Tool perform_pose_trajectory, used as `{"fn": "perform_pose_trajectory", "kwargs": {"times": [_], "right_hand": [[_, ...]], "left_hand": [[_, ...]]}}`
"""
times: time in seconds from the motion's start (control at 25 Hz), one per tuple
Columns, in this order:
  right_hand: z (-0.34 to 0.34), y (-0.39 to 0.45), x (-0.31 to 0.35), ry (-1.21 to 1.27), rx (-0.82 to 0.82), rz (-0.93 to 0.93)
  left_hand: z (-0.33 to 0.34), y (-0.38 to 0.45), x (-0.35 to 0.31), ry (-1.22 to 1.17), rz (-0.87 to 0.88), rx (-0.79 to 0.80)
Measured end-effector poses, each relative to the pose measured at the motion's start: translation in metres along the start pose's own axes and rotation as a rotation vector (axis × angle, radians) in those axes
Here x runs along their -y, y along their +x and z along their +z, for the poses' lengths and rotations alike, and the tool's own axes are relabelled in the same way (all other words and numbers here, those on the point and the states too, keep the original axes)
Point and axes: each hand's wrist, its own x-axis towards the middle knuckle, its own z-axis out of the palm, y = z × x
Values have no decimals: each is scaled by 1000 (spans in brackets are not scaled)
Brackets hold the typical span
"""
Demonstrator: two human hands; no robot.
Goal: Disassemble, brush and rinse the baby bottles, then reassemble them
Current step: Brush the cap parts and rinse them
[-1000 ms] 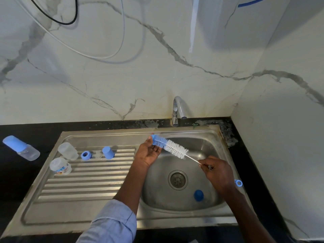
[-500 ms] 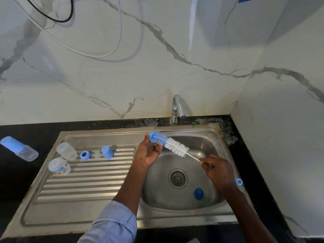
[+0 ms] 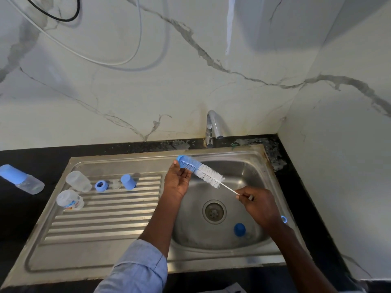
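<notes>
A blue-and-white bottle brush (image 3: 201, 170) slants over the sink basin (image 3: 243, 172). My right hand (image 3: 259, 205) pinches its thin white handle. My left hand (image 3: 176, 179) is raised with straight fingers touching the blue bristle end. On the drainboard (image 3: 101, 216) lie two clear bottle bodies (image 3: 78, 181) (image 3: 69, 200), a blue collar ring (image 3: 101, 185), a clear teat (image 3: 116, 184) and a blue cap (image 3: 128, 182). A capped bottle (image 3: 21, 179) lies on the black counter at far left. Another blue cap (image 3: 239, 229) sits in the basin.
A chrome tap (image 3: 212, 129) stands behind the basin, with no water seen running. The drain (image 3: 214, 212) is in the basin's middle. A small blue ring (image 3: 284, 219) lies on the sink's right rim. Marble walls close in at the back and right.
Both hands and the brush have hardly moved; the brush keeps the same slant over the basin. The view has shifted slightly.
</notes>
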Motion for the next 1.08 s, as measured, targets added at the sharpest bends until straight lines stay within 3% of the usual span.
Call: {"fn": "perform_pose_trajectory", "kwargs": {"times": [0.2, 0.4, 0.68, 0.88, 1.08], "right_hand": [[-7, -1, -6, 56, 109, 110], [-8, -6, -5, 121, 30, 122], [8, -3, 36, 146, 84, 22], [6, -5, 38, 141, 88, 8], [7, -3, 42, 118, 65, -37]], "left_hand": [[-1, 3, -16, -72, 141, -57], [-15, -3, -23, -38, 73, 69], [-29, -22, -5, 27, 38, 260], [-28, -30, -3, -93, 24, 236], [-28, -27, 0, -48, 35, 227]]}}
